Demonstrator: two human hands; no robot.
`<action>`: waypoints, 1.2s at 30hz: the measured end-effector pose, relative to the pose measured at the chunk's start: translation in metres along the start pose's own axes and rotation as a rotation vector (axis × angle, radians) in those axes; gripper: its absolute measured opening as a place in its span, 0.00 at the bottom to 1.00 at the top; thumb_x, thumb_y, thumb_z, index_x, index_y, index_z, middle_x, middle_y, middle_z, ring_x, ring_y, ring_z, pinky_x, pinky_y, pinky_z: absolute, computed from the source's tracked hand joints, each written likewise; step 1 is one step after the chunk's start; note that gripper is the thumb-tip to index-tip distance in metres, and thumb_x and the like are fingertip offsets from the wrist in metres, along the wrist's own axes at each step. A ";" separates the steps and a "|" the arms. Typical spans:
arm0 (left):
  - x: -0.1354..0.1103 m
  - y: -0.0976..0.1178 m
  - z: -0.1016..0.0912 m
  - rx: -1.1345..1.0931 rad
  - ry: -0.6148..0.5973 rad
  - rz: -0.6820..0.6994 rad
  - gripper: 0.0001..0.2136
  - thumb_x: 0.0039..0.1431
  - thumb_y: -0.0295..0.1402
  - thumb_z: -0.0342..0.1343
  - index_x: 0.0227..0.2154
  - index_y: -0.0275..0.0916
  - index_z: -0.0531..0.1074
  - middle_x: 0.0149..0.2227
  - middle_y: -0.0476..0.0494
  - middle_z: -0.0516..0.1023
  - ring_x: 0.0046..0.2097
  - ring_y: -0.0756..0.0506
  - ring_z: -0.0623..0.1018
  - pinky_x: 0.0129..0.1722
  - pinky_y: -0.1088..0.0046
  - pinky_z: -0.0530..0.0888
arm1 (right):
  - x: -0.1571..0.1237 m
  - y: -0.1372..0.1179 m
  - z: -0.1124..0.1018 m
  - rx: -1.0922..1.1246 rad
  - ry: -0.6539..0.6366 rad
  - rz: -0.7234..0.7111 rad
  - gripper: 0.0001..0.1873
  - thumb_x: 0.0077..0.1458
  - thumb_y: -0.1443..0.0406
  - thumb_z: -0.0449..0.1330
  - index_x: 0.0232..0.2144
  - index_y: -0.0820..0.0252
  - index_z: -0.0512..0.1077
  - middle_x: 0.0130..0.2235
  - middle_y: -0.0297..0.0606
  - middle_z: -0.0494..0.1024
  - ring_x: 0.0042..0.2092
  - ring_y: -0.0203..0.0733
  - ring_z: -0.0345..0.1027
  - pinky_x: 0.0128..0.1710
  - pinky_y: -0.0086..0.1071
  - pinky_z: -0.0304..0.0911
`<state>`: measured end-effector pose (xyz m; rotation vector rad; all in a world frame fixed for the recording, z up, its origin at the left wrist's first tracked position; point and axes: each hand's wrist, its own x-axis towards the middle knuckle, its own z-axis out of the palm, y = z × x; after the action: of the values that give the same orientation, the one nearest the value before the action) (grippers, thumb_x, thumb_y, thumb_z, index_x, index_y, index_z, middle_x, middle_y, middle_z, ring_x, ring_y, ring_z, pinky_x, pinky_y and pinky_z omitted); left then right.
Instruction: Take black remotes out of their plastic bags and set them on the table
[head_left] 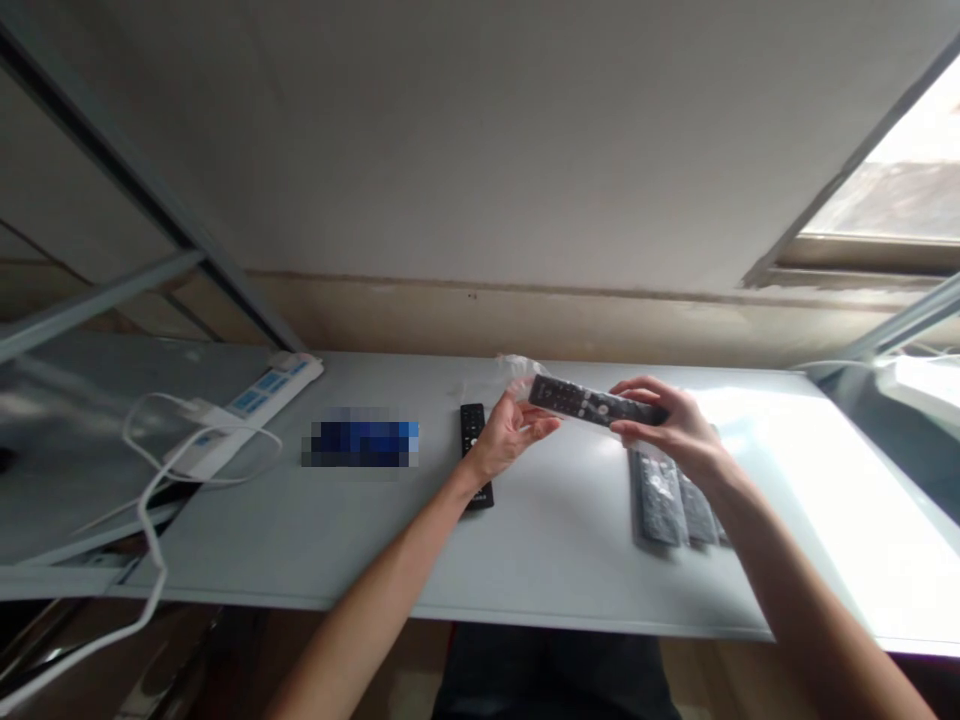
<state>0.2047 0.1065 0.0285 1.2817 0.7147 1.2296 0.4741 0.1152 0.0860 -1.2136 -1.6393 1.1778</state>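
Observation:
My right hand (670,427) grips a black remote control (581,401), held level above the grey table (555,540). My left hand (510,432) pinches a clear plastic bag (517,372) at the remote's left end. Another black remote (473,446) lies flat on the table under my left wrist. Bagged remotes (671,500) lie side by side below my right hand.
A white power strip (259,400) with a looping white cable (154,470) lies at the table's left end. A blurred blue object (361,443) rests left of the lying remote. A metal shelf frame (112,200) stands at the left, a window (900,180) at the right.

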 end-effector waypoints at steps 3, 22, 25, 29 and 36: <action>0.001 0.006 0.002 -0.108 0.076 -0.005 0.31 0.60 0.47 0.72 0.59 0.42 0.65 0.43 0.43 0.84 0.43 0.39 0.88 0.39 0.69 0.81 | 0.026 0.010 0.009 0.157 -0.038 0.036 0.34 0.45 0.50 0.80 0.49 0.59 0.77 0.30 0.32 0.79 0.26 0.36 0.70 0.27 0.29 0.66; 0.009 -0.004 -0.020 -0.443 0.449 -0.118 0.25 0.51 0.44 0.76 0.49 0.40 0.80 0.52 0.42 0.86 0.40 0.45 0.87 0.38 0.69 0.85 | 0.042 -0.024 0.015 0.201 -0.061 -0.009 0.37 0.62 0.41 0.66 0.56 0.68 0.79 0.40 0.50 0.88 0.35 0.51 0.84 0.36 0.42 0.79; 0.010 -0.007 -0.024 -0.478 0.454 -0.149 0.24 0.52 0.43 0.76 0.50 0.39 0.80 0.48 0.43 0.87 0.40 0.45 0.87 0.36 0.71 0.85 | 0.056 -0.058 0.008 -0.130 -0.002 -0.219 0.35 0.64 0.39 0.63 0.51 0.65 0.83 0.32 0.40 0.85 0.29 0.43 0.79 0.30 0.36 0.75; 0.008 -0.003 -0.025 -0.491 0.327 -0.152 0.27 0.53 0.44 0.76 0.53 0.40 0.79 0.50 0.42 0.86 0.43 0.43 0.87 0.32 0.74 0.84 | 0.067 -0.094 0.006 -0.321 0.107 -0.426 0.28 0.68 0.43 0.61 0.41 0.61 0.85 0.24 0.32 0.77 0.22 0.34 0.69 0.22 0.28 0.64; 0.003 0.004 -0.021 -0.422 0.088 -0.189 0.28 0.54 0.47 0.75 0.52 0.37 0.79 0.49 0.37 0.85 0.39 0.42 0.87 0.26 0.76 0.77 | 0.071 -0.132 -0.011 -0.181 0.124 -0.435 0.25 0.68 0.46 0.63 0.32 0.61 0.81 0.26 0.39 0.81 0.23 0.34 0.73 0.20 0.27 0.57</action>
<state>0.1844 0.1149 0.0286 0.8001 0.5846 1.2074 0.4321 0.1708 0.2195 -0.9474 -1.8258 0.6844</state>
